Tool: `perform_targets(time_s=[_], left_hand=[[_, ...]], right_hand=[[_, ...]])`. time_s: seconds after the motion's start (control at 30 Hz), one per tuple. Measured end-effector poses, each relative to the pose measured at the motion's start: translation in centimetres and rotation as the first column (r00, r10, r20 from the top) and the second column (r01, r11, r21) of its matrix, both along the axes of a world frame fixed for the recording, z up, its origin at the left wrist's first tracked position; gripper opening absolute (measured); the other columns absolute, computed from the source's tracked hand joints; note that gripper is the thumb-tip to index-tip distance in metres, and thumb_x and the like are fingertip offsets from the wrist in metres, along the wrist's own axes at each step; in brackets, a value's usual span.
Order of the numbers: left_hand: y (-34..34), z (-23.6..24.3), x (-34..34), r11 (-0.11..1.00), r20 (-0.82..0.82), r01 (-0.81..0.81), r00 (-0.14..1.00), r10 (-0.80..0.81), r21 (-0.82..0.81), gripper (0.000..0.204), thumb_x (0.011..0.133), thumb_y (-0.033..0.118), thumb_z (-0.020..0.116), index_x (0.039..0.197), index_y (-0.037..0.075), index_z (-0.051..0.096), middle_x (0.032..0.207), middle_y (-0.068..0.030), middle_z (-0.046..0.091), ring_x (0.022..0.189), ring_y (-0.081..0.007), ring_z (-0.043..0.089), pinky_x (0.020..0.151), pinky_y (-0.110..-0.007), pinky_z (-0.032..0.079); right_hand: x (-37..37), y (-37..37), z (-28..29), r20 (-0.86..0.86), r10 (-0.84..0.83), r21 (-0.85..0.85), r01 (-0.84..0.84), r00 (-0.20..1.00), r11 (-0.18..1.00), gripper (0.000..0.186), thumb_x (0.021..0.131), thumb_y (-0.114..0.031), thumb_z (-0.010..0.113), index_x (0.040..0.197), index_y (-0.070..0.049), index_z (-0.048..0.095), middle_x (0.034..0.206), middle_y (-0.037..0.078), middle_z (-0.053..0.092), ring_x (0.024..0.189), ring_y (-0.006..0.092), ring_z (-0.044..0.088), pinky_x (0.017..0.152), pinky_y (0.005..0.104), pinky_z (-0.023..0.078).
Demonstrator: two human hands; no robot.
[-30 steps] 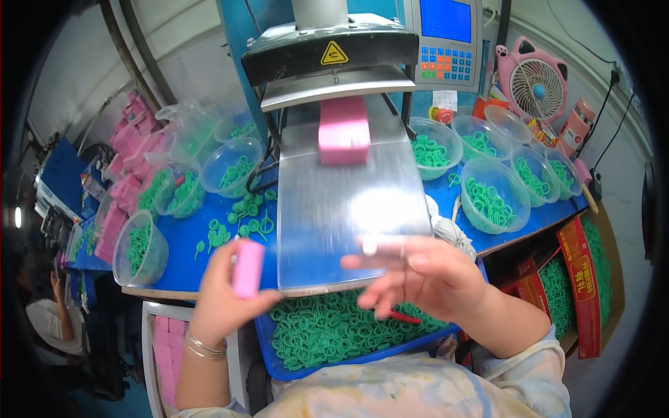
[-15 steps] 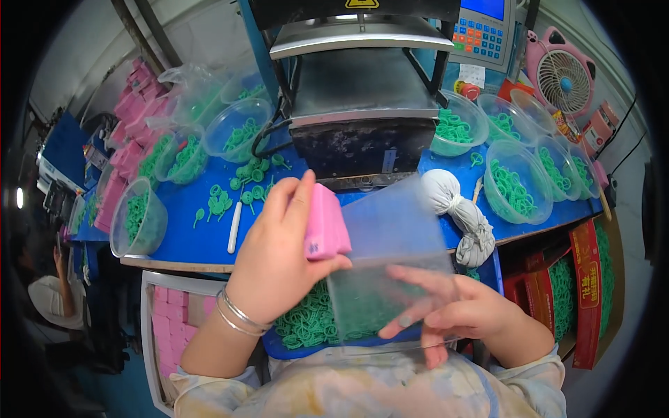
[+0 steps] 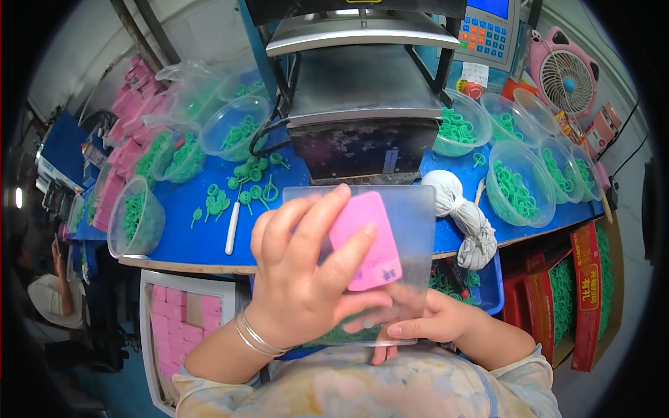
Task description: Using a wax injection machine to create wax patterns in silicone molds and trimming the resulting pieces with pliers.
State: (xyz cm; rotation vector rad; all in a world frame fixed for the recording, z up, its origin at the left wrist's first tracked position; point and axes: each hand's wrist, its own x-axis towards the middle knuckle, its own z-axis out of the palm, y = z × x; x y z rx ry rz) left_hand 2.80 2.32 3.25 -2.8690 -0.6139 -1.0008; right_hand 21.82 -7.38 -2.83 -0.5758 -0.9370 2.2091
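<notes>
My left hand grips a pink rectangular block with rounded corners and small dark marks near its lower end. Behind the block is a clear, flat, rectangular plastic piece; whether it is a single sheet or a thin box I cannot tell. At its lower right, my right hand is closed on this plastic, thumb in front and some fingers showing through from behind. The block overlaps the plastic's face. Below both hands a blue tray of green plastic ring-shaped pieces is partly hidden.
A press machine stands at the back of the blue table. Clear bowls of green pieces flank it. A white-handled tool and a grey cloth bundle lie nearby. A box of pink blocks sits lower left.
My left hand has moved right and turned the pink block, bringing it over the plastic piece. The plastic has swung left and faces me more squarely; my right hand has shifted left with it.
</notes>
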Motion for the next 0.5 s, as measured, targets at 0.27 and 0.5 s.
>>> perform_targets(time_s=[0.27,0.5], left_hand=[[-0.5,-2.4,-0.9,0.950,0.287,0.265,0.908,-0.304,0.167,0.039,0.066,0.023,0.075,0.103,0.027,0.064,0.127,-0.0098,0.045,0.122,-0.0369,0.039,0.096,-0.056,0.039],[-0.4,-3.0,-1.4,0.943,0.288,0.303,0.899,-0.330,0.135,0.038,0.067,0.020,0.074,0.103,0.026,0.065,0.132,-0.0103,0.042,0.124,-0.0382,0.037,0.096,-0.054,0.039]], right_hand=[[0.4,-0.9,-2.7,0.191,-0.151,0.421,0.058,0.970,0.905,0.032,0.092,-0.009,0.050,0.123,-0.002,0.045,0.107,0.010,0.057,0.091,0.0159,0.060,0.073,0.0285,0.050],[0.4,-0.8,-2.4,0.259,-0.190,0.460,0.052,0.947,0.886,0.024,0.093,-0.008,0.049,0.115,-0.001,0.049,0.098,0.009,0.059,0.090,0.0150,0.059,0.071,0.0281,0.050]])
